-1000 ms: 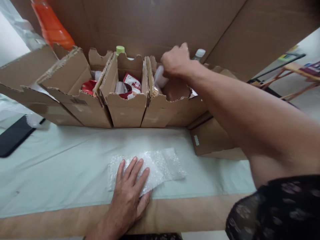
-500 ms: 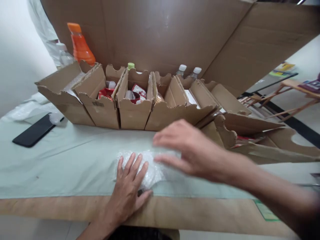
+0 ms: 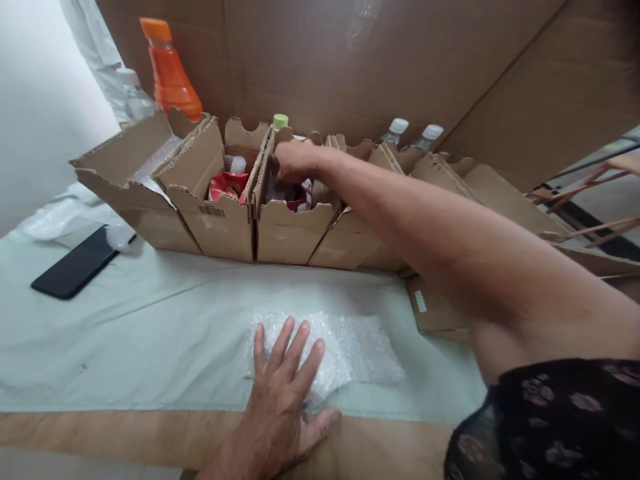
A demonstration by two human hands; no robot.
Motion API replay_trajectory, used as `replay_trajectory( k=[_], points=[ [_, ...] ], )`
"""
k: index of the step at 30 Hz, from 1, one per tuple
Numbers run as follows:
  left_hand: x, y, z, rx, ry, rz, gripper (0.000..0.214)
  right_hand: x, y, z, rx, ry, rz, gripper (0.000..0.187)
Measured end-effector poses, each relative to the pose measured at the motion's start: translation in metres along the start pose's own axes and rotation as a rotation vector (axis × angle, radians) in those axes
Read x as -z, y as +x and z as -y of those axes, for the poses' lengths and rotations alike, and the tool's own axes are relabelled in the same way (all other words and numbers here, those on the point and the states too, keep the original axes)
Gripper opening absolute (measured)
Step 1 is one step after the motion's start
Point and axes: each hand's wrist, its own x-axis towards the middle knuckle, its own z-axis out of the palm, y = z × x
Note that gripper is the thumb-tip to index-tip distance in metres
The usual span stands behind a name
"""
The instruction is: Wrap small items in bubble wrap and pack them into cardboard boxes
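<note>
My left hand (image 3: 285, 387) lies with its fingers spread on a crumpled piece of clear bubble wrap (image 3: 367, 347) near the table's front edge. What the wrap may contain cannot be made out. Across the table, my right hand (image 3: 297, 162) dips into a narrow cardboard box (image 3: 295, 230). Its fingers point down and their tips are hidden, so any hold on something does not show. Below the hand, part of a red and white packet (image 3: 303, 200) is visible in that box.
Beside it, another cardboard box (image 3: 220, 233) holds a red packet (image 3: 227, 185). Behind the row stand an orange bottle (image 3: 173, 77) and several capped clear bottles. A black phone (image 3: 73, 263) lies at left by loose bubble wrap (image 3: 55, 217). A tall cardboard panel (image 3: 310, 60) closes the back.
My right hand has moved from above the bubble wrap, forward and left into the box. My left hand stays on the wrap. The view has shifted slightly.
</note>
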Motion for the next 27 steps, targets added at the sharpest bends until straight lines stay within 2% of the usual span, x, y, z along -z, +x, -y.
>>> replay_trajectory(
  k=[2, 4, 5, 6, 7, 8, 9, 10, 11, 13, 14, 15, 16, 18, 20, 22, 24, 27],
  points=[
    [0.001, -0.001, 0.000, 0.015, -0.010, 0.008, 0.067, 0.029, -0.030, -0.002, -0.093, 0.024, -0.160, 0.018],
    [0.005, -0.002, -0.002, 0.051, -0.044, -0.031, 0.072, 0.055, -0.074, 0.000, -0.104, 0.122, -0.455, 0.026],
    [0.007, -0.003, -0.004, 0.069, -0.068, -0.083, 0.078, 0.061, -0.101, 0.002, -0.098, 0.192, -0.632, 0.027],
    [0.010, -0.004, -0.006, 0.079, -0.088, -0.155, 0.085, 0.061, -0.130, 0.006, -0.067, 0.291, -0.786, 0.025],
    [0.013, -0.005, -0.008, 0.076, -0.099, -0.236, 0.092, 0.054, -0.159, 0.010, -0.040, 0.349, -0.867, 0.019],
    [0.015, -0.006, -0.010, 0.065, -0.101, -0.314, 0.099, 0.040, -0.187, 0.016, -0.048, 0.395, -0.869, 0.015],
    [0.017, -0.007, -0.012, 0.049, -0.093, -0.378, 0.105, 0.022, -0.213, 0.021, -0.061, 0.478, -0.822, 0.013],
    [0.018, -0.007, -0.013, 0.034, -0.075, -0.416, 0.109, 0.001, -0.235, 0.025, -0.045, 0.583, -0.638, 0.013],
    [0.018, -0.007, -0.013, 0.029, -0.050, -0.412, 0.109, -0.020, -0.252, 0.028, -0.003, 0.663, -0.399, 0.016],
    [0.015, -0.006, -0.011, 0.055, -0.006, -0.312, 0.099, -0.049, -0.271, 0.027, 0.040, 0.657, -0.039, 0.024],
    [0.013, -0.005, -0.009, 0.083, 0.006, -0.249, 0.090, -0.054, -0.274, 0.024, 0.041, 0.614, 0.078, 0.026],
    [0.011, -0.005, -0.006, 0.116, 0.010, -0.197, 0.082, -0.050, -0.271, 0.019, 0.025, 0.558, 0.131, 0.027],
    [0.009, -0.004, -0.004, 0.147, 0.004, -0.164, 0.074, -0.039, -0.265, 0.015, 0.001, 0.499, 0.132, 0.026],
    [0.007, -0.003, -0.002, 0.191, -0.026, -0.173, 0.066, -0.002, -0.239, 0.009, -0.035, 0.382, 0.017, 0.026],
    [0.006, -0.002, -0.002, 0.207, -0.050, -0.202, 0.063, 0.037, -0.194, 0.013, -0.015, 0.238, -0.133, 0.025],
    [0.006, 0.000, -0.004, 0.210, -0.065, -0.214, 0.061, 0.060, -0.132, 0.024, 0.059, 0.071, -0.251, 0.019],
    [0.004, 0.000, -0.006, 0.206, -0.080, -0.226, 0.063, 0.060, -0.062, 0.039, 0.148, -0.064, -0.252, 0.017],
    [-0.002, 0.001, -0.005, 0.198, -0.093, -0.286, 0.070, 0.028, 0.031, 0.058, 0.216, -0.147, -0.085, 0.010]
  ],
)
